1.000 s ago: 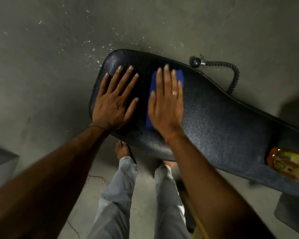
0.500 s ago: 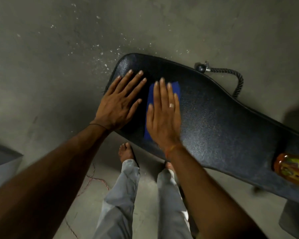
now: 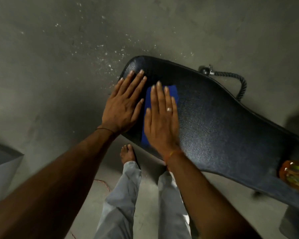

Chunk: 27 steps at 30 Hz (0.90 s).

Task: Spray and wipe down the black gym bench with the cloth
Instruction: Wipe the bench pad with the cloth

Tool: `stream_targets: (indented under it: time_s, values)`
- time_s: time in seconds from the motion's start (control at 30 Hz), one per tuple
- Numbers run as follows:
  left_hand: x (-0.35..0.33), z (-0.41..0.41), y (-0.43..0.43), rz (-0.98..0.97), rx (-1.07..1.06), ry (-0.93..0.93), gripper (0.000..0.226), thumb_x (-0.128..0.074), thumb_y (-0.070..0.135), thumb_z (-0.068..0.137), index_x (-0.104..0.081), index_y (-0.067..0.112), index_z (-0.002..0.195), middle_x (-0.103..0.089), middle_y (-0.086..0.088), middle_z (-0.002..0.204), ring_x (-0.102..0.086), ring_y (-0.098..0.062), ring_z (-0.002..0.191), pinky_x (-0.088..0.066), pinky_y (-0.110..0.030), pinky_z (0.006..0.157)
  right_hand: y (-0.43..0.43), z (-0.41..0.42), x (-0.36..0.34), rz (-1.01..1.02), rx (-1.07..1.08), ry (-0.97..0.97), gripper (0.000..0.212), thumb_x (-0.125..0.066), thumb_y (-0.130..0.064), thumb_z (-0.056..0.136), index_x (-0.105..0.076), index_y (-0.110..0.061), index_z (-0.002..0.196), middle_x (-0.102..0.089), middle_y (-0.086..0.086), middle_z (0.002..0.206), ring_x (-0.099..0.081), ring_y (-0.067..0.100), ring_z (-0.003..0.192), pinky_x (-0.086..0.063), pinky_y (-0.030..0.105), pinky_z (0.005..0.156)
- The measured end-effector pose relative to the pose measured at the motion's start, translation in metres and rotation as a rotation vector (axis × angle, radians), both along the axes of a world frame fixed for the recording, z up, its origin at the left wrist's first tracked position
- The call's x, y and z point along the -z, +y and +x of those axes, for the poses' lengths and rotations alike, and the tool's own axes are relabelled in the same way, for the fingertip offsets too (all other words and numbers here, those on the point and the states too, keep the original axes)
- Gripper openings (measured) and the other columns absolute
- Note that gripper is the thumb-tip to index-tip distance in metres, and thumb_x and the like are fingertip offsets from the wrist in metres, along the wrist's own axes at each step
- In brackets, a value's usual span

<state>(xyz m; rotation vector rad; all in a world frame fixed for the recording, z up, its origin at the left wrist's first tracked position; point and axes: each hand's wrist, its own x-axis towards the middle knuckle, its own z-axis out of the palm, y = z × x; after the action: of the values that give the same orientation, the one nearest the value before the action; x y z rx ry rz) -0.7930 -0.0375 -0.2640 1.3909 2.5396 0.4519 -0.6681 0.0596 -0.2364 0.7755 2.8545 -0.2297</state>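
Observation:
The black padded gym bench (image 3: 219,128) runs from upper middle to the lower right. A folded blue cloth (image 3: 173,91) lies flat near its left end. My right hand (image 3: 161,118) presses flat on the cloth with straight fingers and covers most of it. My left hand (image 3: 124,106) rests flat on the bench pad just left of the cloth, fingers straight and close together. An orange spray bottle (image 3: 295,175) lies on the bench at the right edge, blurred.
The concrete floor (image 3: 59,57) is speckled with white flecks beyond the bench. A black rope handle with a metal clip (image 3: 231,77) lies behind the bench. A grey box (image 3: 2,166) sits at the left. My legs and a bare foot (image 3: 127,154) stand below the bench edge.
My right hand has slid the cloth toward the near edge of the bench. My left hand's fingers have drawn together, staying at the pad's left end.

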Motion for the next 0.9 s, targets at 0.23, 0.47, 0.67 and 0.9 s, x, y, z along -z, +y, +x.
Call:
stream_targets:
  time_s: [0.23, 0.47, 0.67, 0.9]
  values:
    - [-0.001, 0.0, 0.0, 0.051, -0.036, -0.025, 0.062, -0.032, 0.035, 0.107, -0.022, 0.011, 0.163, -0.017, -0.008, 0.172, -0.01, -0.024, 0.161, -0.012, -0.044, 0.131, 0.062, -0.095, 0.008, 0.014, 0.128, 0.09, 0.062, -0.018, -0.035, 0.11, -0.015, -0.009, 0.166, -0.015, 0.011, 0.174, -0.013, 0.026, 0.162, -0.012, 0.044, 0.133]
    - [0.001, -0.001, -0.004, 0.104, -0.05, -0.082, 0.063, -0.029, 0.035, 0.105, -0.024, 0.009, 0.163, -0.018, -0.01, 0.172, -0.011, -0.026, 0.161, -0.018, -0.05, 0.129, -0.024, 0.008, 0.002, 0.025, -0.053, 0.026, 0.064, -0.025, -0.033, 0.111, -0.004, -0.01, 0.167, 0.0, 0.009, 0.176, -0.001, 0.026, 0.163, -0.004, 0.043, 0.132]
    - [0.004, 0.002, -0.005, 0.179, -0.085, -0.122, 0.063, -0.037, 0.027, 0.103, -0.028, 0.007, 0.161, -0.023, -0.011, 0.17, -0.017, -0.025, 0.16, -0.023, -0.05, 0.128, 0.038, -0.077, 0.013, 0.027, 0.035, 0.122, 0.062, -0.02, -0.035, 0.109, -0.012, -0.011, 0.166, -0.01, 0.008, 0.175, -0.009, 0.025, 0.162, -0.006, 0.041, 0.132]
    - [-0.004, 0.0, -0.006, 0.344, -0.203, -0.36, 0.057, -0.037, 0.024, 0.101, -0.041, 0.007, 0.156, -0.037, -0.01, 0.165, -0.03, -0.022, 0.156, -0.029, -0.043, 0.127, -0.011, -0.045, 0.007, -0.157, 0.095, 0.259, 0.065, -0.019, -0.034, 0.105, -0.018, -0.009, 0.165, -0.013, 0.01, 0.174, -0.011, 0.026, 0.162, -0.004, 0.041, 0.132]
